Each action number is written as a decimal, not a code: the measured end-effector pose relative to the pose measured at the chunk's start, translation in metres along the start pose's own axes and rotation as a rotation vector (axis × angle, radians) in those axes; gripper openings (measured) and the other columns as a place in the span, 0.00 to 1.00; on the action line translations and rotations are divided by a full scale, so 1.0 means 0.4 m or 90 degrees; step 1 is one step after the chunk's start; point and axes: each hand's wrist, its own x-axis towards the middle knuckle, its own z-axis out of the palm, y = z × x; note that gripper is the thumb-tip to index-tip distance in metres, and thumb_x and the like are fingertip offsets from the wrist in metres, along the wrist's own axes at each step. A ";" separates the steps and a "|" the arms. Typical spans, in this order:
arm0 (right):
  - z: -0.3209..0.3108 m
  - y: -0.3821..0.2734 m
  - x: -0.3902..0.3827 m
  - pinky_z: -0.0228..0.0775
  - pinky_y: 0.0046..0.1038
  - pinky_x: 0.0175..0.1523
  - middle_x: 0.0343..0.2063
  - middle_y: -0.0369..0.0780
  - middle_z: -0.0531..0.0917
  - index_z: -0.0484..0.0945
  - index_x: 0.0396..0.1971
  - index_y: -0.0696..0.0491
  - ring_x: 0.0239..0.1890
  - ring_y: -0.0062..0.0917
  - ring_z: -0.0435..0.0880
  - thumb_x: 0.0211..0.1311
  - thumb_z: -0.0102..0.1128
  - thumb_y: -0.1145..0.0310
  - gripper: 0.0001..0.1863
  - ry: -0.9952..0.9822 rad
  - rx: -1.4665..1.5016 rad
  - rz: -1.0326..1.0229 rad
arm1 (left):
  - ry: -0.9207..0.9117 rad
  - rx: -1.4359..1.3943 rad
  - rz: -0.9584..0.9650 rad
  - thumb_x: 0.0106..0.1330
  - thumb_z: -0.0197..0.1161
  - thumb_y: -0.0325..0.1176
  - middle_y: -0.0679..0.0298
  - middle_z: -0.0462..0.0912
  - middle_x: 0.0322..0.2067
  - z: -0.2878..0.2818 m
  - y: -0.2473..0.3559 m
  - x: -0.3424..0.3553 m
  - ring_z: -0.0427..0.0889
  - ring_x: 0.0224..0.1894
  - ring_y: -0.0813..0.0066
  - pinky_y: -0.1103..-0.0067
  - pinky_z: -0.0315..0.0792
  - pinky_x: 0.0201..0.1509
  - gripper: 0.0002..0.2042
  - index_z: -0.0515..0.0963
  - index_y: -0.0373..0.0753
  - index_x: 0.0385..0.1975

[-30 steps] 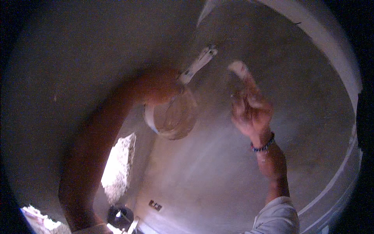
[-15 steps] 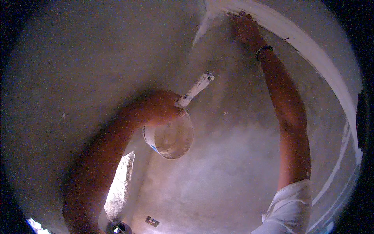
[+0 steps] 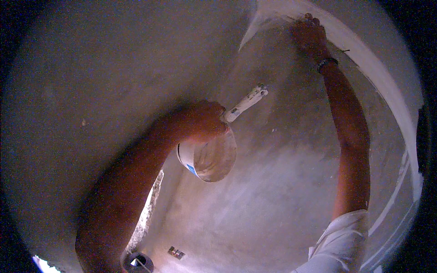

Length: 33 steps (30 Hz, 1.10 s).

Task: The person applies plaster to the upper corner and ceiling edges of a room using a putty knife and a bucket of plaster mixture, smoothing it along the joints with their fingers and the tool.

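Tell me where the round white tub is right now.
The round white tub is just left of centre in the head view, held by the left hand, below a straight white stick.

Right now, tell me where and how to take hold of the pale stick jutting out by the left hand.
Probably best to pinch the pale stick across its shaft near the upper end, coming from the upper right. It is narrow and straight, slanting up to the right with that end free, while the left hand, holding the tub, crowds its lower end.
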 end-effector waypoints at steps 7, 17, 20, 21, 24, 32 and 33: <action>0.112 -0.055 0.112 0.71 0.46 0.49 0.52 0.46 0.71 0.63 0.59 0.37 0.52 0.42 0.71 0.58 0.50 0.64 0.26 0.155 -0.076 -0.064 | -0.064 -0.002 -0.034 0.58 0.56 0.41 0.47 0.82 0.31 -0.019 0.024 0.001 0.82 0.31 0.52 0.61 0.75 0.37 0.16 0.78 0.32 0.34; 0.043 -0.042 0.066 0.72 0.44 0.44 0.53 0.44 0.69 0.65 0.58 0.36 0.49 0.38 0.71 0.60 0.48 0.61 0.24 0.045 -0.141 -0.053 | 0.044 0.007 0.055 0.58 0.56 0.39 0.47 0.81 0.29 0.014 -0.011 -0.009 0.82 0.31 0.51 0.61 0.76 0.37 0.15 0.78 0.30 0.33; 0.035 -0.020 0.024 0.72 0.43 0.45 0.53 0.44 0.69 0.65 0.58 0.36 0.49 0.38 0.71 0.61 0.48 0.61 0.23 0.058 -0.156 -0.064 | 0.022 0.052 0.046 0.57 0.56 0.38 0.47 0.81 0.28 0.030 -0.026 0.010 0.81 0.29 0.50 0.61 0.76 0.36 0.15 0.78 0.30 0.32; 0.036 -0.006 0.008 0.72 0.42 0.44 0.53 0.44 0.70 0.65 0.58 0.36 0.49 0.38 0.71 0.61 0.47 0.61 0.23 0.073 -0.170 -0.079 | -0.002 0.074 0.026 0.57 0.56 0.38 0.47 0.81 0.28 0.032 -0.027 0.020 0.81 0.28 0.50 0.61 0.76 0.35 0.15 0.78 0.30 0.32; 0.046 0.046 -0.031 0.73 0.40 0.43 0.53 0.44 0.70 0.64 0.59 0.36 0.49 0.38 0.71 0.62 0.47 0.62 0.23 0.104 -0.200 -0.121 | -0.064 0.087 -0.025 0.57 0.56 0.39 0.47 0.81 0.27 0.030 -0.021 0.034 0.81 0.27 0.51 0.61 0.75 0.34 0.15 0.78 0.31 0.31; 0.066 0.175 -0.124 0.71 0.40 0.44 0.52 0.44 0.70 0.65 0.59 0.37 0.49 0.36 0.71 0.57 0.50 0.67 0.26 0.052 -0.284 -0.163 | -0.056 0.008 -0.088 0.58 0.57 0.42 0.48 0.81 0.27 0.003 0.011 -0.002 0.82 0.28 0.52 0.61 0.75 0.34 0.16 0.79 0.31 0.31; 0.067 0.186 -0.130 0.71 0.38 0.43 0.52 0.43 0.70 0.66 0.58 0.37 0.49 0.35 0.71 0.55 0.51 0.67 0.27 0.056 -0.281 -0.151 | -0.055 0.002 -0.089 0.57 0.57 0.42 0.48 0.82 0.27 0.004 0.012 -0.003 0.82 0.28 0.52 0.62 0.75 0.35 0.17 0.79 0.31 0.32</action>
